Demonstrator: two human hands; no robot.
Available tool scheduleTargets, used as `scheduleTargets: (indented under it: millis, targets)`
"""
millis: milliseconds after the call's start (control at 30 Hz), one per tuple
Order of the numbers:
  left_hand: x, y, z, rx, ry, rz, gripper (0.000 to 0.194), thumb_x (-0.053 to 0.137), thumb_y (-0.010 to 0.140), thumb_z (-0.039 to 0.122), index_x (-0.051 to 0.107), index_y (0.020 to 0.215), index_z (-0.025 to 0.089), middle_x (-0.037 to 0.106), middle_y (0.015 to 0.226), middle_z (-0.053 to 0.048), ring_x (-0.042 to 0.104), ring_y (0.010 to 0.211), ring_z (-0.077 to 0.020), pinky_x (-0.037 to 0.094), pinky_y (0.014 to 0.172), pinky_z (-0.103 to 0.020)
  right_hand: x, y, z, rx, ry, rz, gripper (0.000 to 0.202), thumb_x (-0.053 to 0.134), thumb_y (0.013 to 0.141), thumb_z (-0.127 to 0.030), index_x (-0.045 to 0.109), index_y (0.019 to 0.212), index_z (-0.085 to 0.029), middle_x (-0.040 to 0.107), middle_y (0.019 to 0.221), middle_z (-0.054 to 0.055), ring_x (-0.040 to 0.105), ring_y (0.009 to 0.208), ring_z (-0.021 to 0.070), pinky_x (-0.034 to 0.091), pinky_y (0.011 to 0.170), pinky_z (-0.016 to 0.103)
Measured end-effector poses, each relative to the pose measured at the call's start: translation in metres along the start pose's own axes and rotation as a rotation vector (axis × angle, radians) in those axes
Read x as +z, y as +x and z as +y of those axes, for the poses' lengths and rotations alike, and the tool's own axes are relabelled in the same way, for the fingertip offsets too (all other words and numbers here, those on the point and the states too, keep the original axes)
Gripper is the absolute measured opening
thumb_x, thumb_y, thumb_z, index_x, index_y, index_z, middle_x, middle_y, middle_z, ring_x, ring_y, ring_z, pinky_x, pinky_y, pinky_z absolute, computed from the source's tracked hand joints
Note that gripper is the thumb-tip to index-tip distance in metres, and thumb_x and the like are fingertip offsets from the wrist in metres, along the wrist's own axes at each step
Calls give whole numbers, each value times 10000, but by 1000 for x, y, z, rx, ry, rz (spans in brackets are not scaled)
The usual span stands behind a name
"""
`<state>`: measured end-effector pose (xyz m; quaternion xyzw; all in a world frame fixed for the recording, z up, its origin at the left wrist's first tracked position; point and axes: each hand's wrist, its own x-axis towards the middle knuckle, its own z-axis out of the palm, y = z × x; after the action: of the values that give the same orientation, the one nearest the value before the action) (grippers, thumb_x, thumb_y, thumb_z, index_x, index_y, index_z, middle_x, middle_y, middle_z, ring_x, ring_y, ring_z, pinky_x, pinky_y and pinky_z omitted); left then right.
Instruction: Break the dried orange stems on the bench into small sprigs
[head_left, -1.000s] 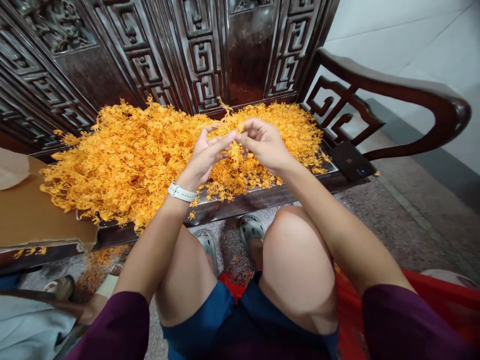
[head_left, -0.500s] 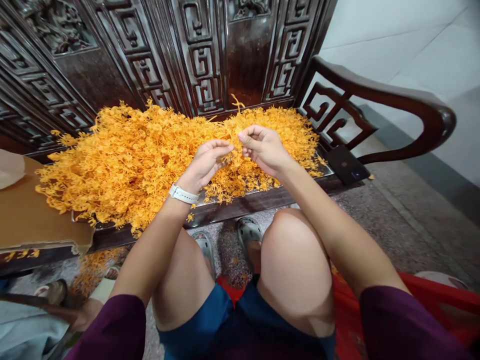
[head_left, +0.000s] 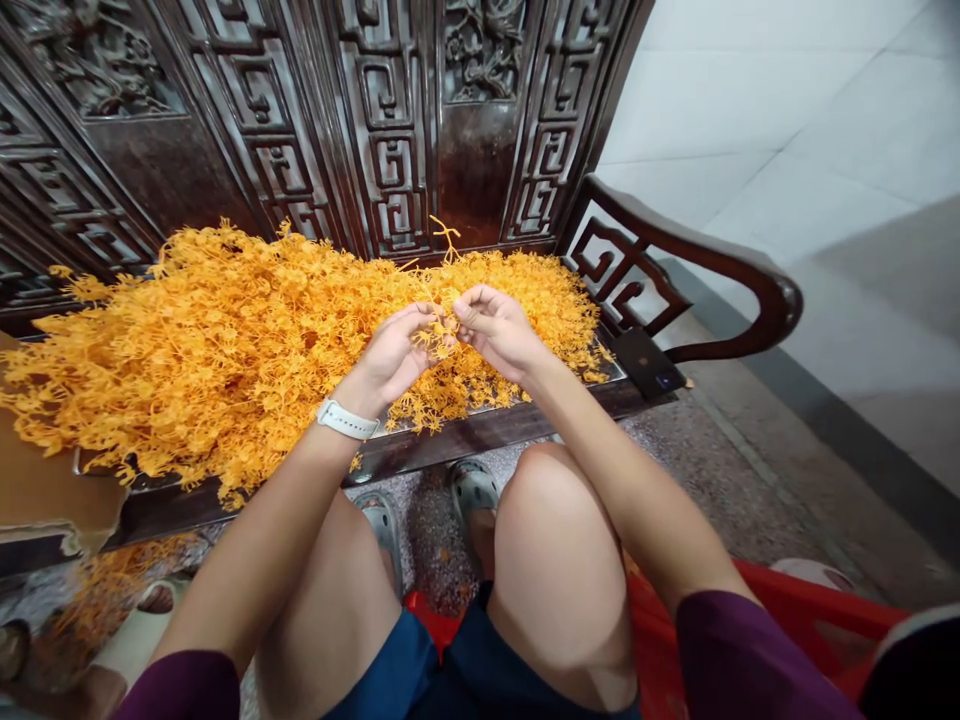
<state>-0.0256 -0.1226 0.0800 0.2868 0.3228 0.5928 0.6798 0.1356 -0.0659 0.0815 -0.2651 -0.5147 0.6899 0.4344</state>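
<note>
A large heap of orange plastic flower-like pieces point(head_left: 225, 350) covers the seat of a dark carved wooden bench point(head_left: 480, 425). Over the heap's right part, my left hand point(head_left: 397, 352), with a pale watch on its wrist, has its fingers pinched round a small orange sprig point(head_left: 436, 338). My right hand point(head_left: 499, 330) meets it fingertip to fingertip, thumb and forefinger pressed together on the same sprig's upper right side. A branched orange stem point(head_left: 446, 235) sticks up behind my hands.
A dark phone point(head_left: 646, 362) lies at the seat's right end, beside the curved armrest point(head_left: 757, 290). Cardboard point(head_left: 52, 490) is at the left. Orange pieces point(head_left: 112, 590) litter the floor near another person's foot point(head_left: 105, 690). A red plastic stool point(head_left: 817, 600) is under me.
The view has shifted, so the bench sits further left and lower. My hands have come closer together, and an orange sprig now shows at my left fingers.
</note>
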Motion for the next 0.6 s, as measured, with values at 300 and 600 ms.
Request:
scheduleTargets:
  millis: [300,600]
  targets:
    - [3,-2,9,-24,-72,22,84,578,829,121,649,801,156,637,781,-24,601,619,-102,528,593,-236,-1,-1,-5,87,49,-93,440,1029,636,-347,680,834,-168,639,783,-20,542,651,68,465,583,216]
    - [2,-4,17,-14,-95,-63,137,551,855,129,637,756,167,583,723,-33,514,589,-96,451,565,-231,-3,1,-2,86,26,-135,435,1012,682,-352,733,938,-137,713,841,11,594,668,62,515,613,188]
